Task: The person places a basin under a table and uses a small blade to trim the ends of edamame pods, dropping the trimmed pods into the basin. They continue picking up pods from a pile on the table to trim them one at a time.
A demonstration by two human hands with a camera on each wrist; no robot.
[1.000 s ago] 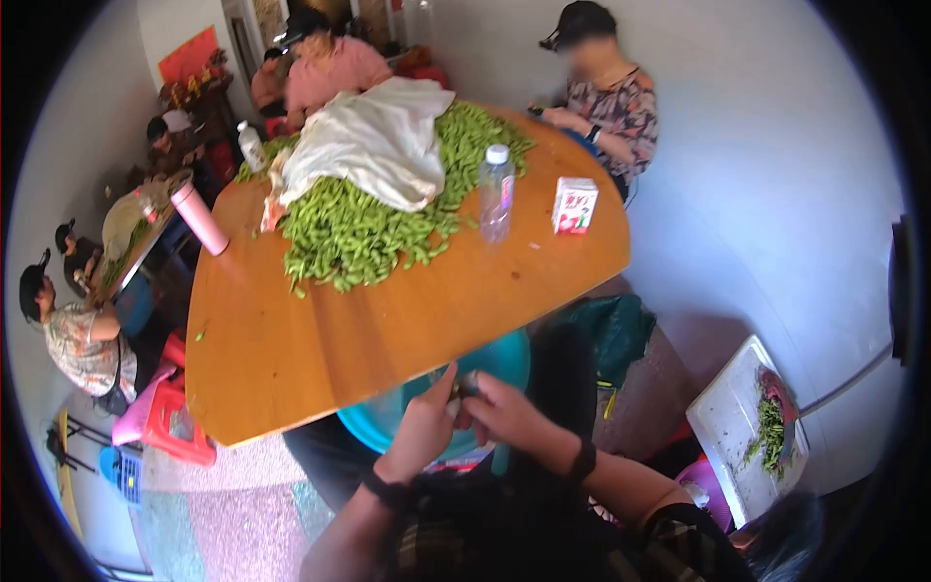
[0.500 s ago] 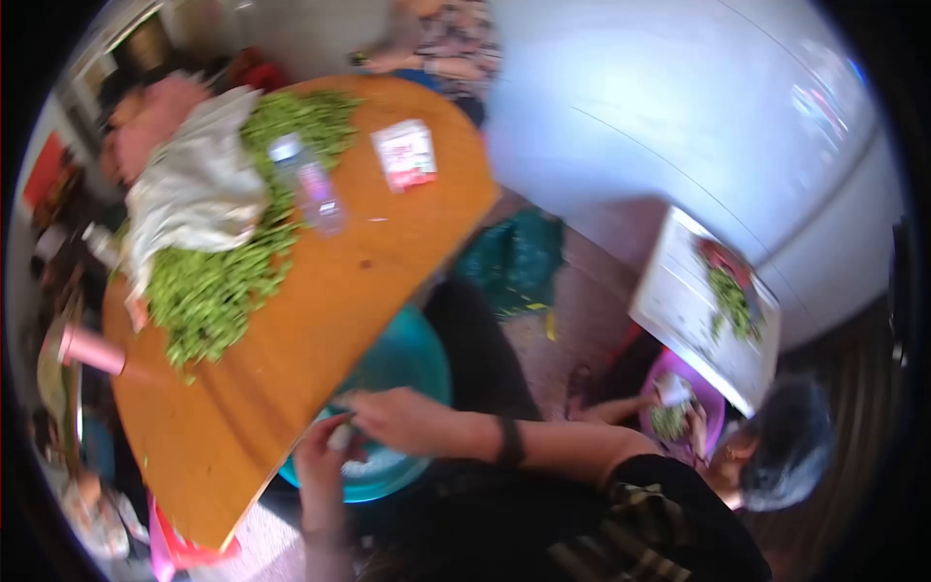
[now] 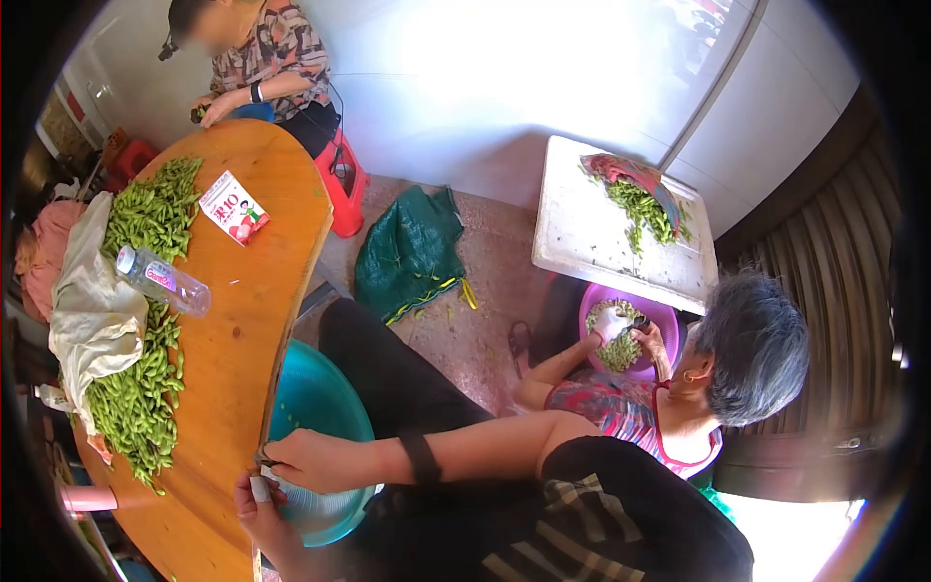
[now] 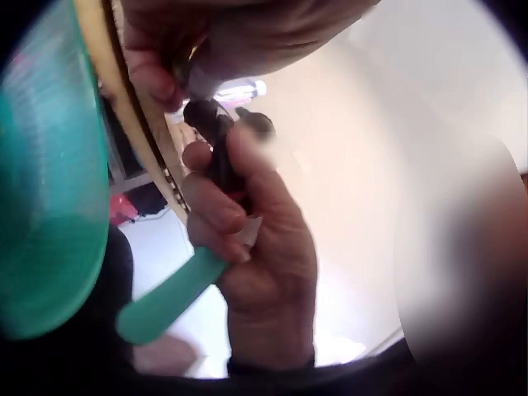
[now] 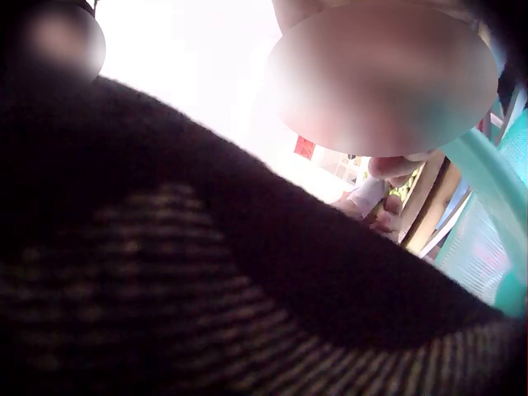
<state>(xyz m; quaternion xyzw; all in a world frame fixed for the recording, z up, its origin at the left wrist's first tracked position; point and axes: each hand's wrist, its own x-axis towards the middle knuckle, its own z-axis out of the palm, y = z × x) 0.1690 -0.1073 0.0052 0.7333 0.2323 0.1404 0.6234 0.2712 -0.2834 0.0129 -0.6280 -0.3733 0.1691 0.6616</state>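
A heap of green pods lay along the far left edge of the wooden table, half covered by a pale cloth sack, with a water bottle on its side next to it and a small red-and-white carton toward the far end. At the table's near edge, over the teal basin tucked below it, the person's left hand curled its fingers round a small dark tool with a teal handle, one fingertip taped. The right hand met it from above, fingers pinched on something small at the tool's tip; a pod could not be made out there. The work appeared to be mid-step, with one pod being handled over the basin. The next move would likely call for a steady pinch and a reach back to the heap. Further right, a grey-haired person bent over a purple bowl of pods.
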